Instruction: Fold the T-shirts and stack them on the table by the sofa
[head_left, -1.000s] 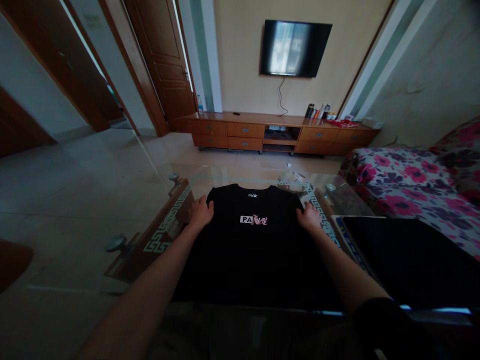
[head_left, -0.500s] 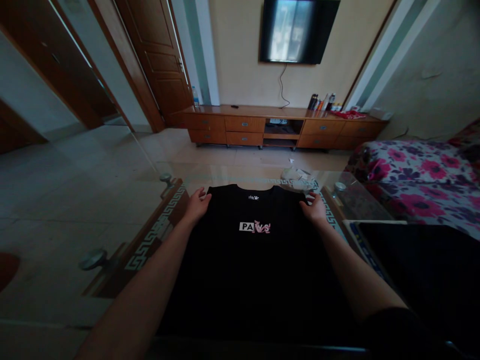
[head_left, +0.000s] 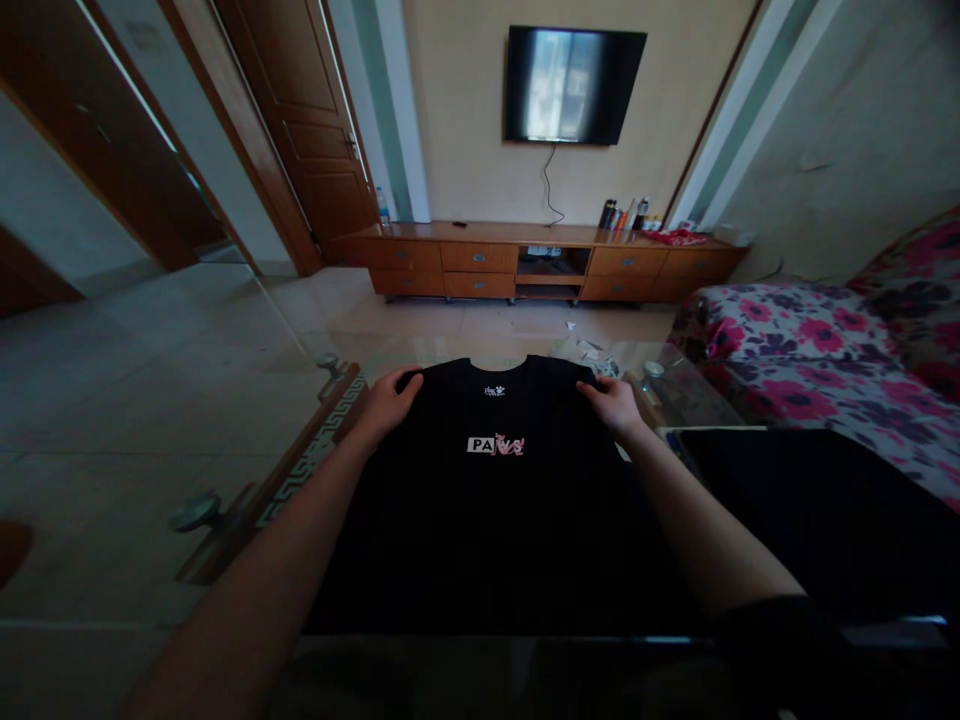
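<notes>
A black T-shirt lies spread on the glass table, its neckline toward the far side. White lettering and a pink figure mark its chest. My left hand pinches the shirt's far left shoulder between thumb and fingers. At the far right shoulder, my right hand grips the cloth the same way. The shoulder edges appear slightly raised off the glass. Both forearms reach along the shirt's sides, and the right one covers part of its edge.
Dark folded cloth lies on the table to the right. Beyond the table stand a low wooden TV cabinet and a wall-mounted television. A flower-patterned sofa is at the right. A see-through plastic bag shows past the collar.
The shirt's collar end has lifted a little and come slightly nearer, with both hands gripping its shoulders. The camera view has tilted up and shifted slightly.
</notes>
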